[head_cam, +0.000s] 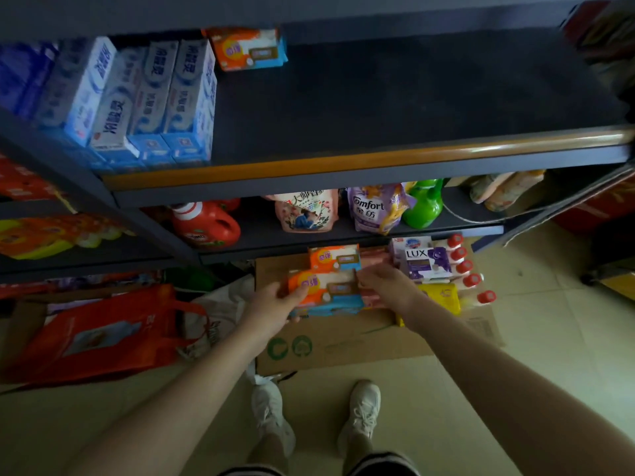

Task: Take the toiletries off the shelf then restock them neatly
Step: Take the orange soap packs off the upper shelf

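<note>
Hands gripping orange soap pack [326,290] over cardboard [343,341]: left hand [275,304], right hand [385,280] both pinching ends. Shelf [412,97] mostly bare, restocking barely starting.

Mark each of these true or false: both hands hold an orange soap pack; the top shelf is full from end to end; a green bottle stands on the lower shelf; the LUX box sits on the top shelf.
1. Both the left hand and right hand hold the orange soap pack. True.
2. The top shelf is full end to end. False: only toothpaste boxes at its left and one orange pack behind.
3. A green bottle stands on the lower shelf. True.
4. The LUX box sits on the top shelf. False: it lies on the floor cardboard.
</note>
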